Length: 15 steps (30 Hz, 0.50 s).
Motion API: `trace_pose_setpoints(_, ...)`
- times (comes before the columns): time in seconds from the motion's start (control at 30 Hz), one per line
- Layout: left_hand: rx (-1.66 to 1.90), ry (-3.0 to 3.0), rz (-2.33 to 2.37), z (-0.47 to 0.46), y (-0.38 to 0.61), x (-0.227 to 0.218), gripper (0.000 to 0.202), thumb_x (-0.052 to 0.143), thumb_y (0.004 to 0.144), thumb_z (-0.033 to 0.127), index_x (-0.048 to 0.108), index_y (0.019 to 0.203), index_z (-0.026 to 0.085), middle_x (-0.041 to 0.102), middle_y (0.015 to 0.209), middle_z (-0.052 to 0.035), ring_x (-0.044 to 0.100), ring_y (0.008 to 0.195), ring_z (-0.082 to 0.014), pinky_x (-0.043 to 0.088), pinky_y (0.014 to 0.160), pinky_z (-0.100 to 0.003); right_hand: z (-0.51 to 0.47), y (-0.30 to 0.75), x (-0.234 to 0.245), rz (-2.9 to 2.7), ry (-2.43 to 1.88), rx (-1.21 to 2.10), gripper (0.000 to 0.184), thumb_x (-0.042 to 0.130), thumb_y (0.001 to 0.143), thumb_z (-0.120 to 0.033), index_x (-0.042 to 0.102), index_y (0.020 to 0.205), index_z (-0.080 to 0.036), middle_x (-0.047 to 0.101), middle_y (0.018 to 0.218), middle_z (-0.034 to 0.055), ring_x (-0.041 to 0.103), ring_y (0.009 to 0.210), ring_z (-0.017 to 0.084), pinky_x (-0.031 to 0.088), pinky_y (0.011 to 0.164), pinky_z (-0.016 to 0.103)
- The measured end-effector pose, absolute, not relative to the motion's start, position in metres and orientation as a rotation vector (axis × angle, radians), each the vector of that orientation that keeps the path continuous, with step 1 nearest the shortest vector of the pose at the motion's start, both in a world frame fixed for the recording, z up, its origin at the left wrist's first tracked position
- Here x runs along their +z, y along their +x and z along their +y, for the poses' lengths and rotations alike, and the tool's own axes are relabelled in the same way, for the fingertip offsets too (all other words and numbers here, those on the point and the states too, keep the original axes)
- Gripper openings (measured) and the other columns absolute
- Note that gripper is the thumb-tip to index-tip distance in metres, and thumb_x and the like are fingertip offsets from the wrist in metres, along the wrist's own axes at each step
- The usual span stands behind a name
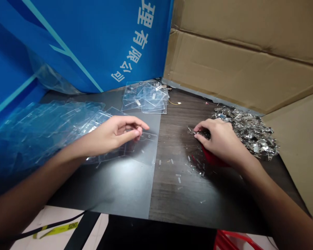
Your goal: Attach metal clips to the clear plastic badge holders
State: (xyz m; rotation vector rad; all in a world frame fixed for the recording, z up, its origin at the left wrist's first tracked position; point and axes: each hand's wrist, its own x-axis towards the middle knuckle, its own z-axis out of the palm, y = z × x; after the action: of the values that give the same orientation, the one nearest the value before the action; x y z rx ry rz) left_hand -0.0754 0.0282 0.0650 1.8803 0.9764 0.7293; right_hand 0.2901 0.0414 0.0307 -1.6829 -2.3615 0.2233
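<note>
My left hand [117,134] hovers over the left half of the table, thumb against its curled fingers and index finger stretched out. Whether it grips anything is hidden. Just past its fingertips lies a clear plastic card sleeve [150,136] with a small slot; I cannot tell if the hand touches it. On the right, my right hand [216,135] pinches a small shiny badge clip [190,131] between thumb and fingertips. Something red [214,158] shows beneath that hand. Beside it rises a heap of metal clips with clear straps [250,133].
Many overlapping clear sleeves [47,128] cover the left side. At the back middle is a pile of sleeves with clips [146,97]. Small clear strips [179,180] lie scattered. A blue printed panel [94,41] and cardboard [237,62] wall off the back.
</note>
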Motion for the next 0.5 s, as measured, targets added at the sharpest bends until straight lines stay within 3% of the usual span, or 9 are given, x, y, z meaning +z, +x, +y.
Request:
trace_pose_setpoints(0.13,0.766,1.572,0.964,0.018,-0.056,0.061,0.007,0.082,0.095,0.019,0.082,0.101,0.017,0.081,0.086,-0.0056,0.076,0.072,-0.0132,0.064,0.067,-0.021,0.042,0.288,0.029,-2.364,-1.641,0.100,0.012,0.065,0.094,-0.020,0.077,0.094,-0.023,0.082,0.098,0.0099,0.072,0.099,0.034,0.048,0.095,0.049)
trace_pose_setpoints(0.33,0.828,0.982,0.914,0.009,-0.026,0.055,0.037,0.100,0.075,0.012,0.082,0.107,0.015,0.086,0.093,-0.0055,0.080,0.083,-0.0108,0.063,0.076,-0.016,0.039,0.284,0.034,-2.184,-1.561,0.051,0.016,0.062,0.090,-0.018,0.076,0.096,-0.022,0.078,0.095,0.0099,0.070,0.090,0.029,0.051,0.088,0.043)
trace_pose_setpoints(0.5,0.875,0.869,0.912,0.000,-0.012,0.038,0.030,0.102,0.076,0.020,0.088,0.103,0.017,0.090,0.105,-0.0085,0.084,0.094,-0.0148,0.066,0.093,-0.024,0.029,0.273,0.041,-2.026,-1.522,0.129,0.017,0.062,0.088,-0.017,0.078,0.088,-0.023,0.074,0.089,0.0079,0.068,0.080,0.024,0.052,0.081,0.040)
